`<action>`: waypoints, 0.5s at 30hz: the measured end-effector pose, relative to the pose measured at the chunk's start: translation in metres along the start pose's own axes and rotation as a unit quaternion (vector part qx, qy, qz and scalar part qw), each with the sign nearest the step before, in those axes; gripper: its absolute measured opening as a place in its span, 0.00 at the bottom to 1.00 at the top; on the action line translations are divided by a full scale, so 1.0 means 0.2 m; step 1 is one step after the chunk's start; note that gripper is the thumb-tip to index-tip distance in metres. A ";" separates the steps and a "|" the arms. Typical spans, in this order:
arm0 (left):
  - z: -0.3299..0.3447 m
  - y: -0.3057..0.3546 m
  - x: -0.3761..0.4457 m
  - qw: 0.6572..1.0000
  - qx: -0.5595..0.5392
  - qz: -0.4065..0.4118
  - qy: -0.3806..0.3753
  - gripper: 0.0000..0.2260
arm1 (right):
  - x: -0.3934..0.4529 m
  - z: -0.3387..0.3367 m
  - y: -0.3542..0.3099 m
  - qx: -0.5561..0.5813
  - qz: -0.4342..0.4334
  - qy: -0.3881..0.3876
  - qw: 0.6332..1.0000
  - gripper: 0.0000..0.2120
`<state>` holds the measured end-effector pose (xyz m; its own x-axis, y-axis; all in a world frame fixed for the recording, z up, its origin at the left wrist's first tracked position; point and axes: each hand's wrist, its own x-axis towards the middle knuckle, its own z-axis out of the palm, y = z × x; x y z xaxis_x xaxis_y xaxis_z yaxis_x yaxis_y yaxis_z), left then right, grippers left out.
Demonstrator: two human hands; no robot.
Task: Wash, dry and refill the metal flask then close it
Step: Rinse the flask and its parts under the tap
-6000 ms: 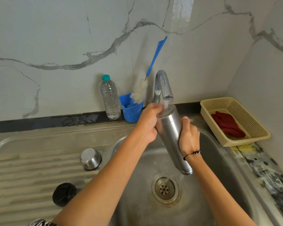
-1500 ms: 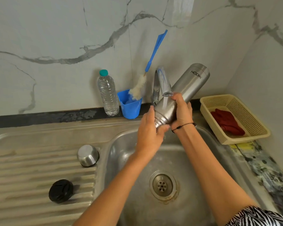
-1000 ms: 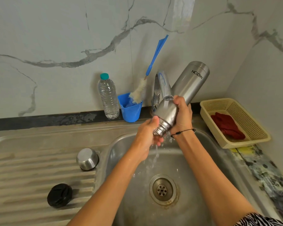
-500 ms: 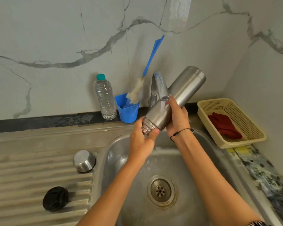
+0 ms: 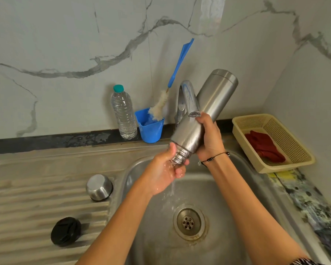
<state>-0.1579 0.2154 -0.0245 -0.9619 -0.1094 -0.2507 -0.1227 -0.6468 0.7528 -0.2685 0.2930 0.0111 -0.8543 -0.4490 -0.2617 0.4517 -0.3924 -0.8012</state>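
Flask (image 5: pixel 208 111): brushed steel, tilted, base to upper right of frame, threaded open mouth lower left, over the basin; water spills from the mouth.
Steel cup lid (image 5: pixel 99 187): upside down, left-centre, on drainboard.
Black stopper (image 5: pixel 66 231): lower left, on drainboard.

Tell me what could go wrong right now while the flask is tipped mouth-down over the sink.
1. The flask and left hand look wet; only the right hand wraps the body, so it might slip into the sink.
2. Its raised base sits close beside the tap; a jerk could knock it.
3. Water spilling from the mouth may splash toward the steel cup and black cap on the drainboard.
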 end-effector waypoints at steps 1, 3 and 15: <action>0.00 0.00 0.00 0.999 -0.044 -0.016 -0.014 0.20 | 0.00 0.00 0.00 0.008 0.001 -0.010 1.000 0.33; 0.00 -0.02 0.01 0.992 -0.113 -0.035 -0.039 0.22 | 0.01 0.00 0.01 0.028 -0.007 -0.033 0.999 0.34; 0.06 -0.09 0.06 0.941 0.158 0.193 0.228 0.16 | 0.01 -0.04 0.02 -0.019 -0.039 0.024 0.999 0.21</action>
<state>-0.1700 0.2342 -0.0333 -0.7532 -0.6498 -0.1026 0.0787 -0.2438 0.9666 -0.2708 0.2975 0.0025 -0.8982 -0.3795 -0.2217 0.3737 -0.3940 -0.8397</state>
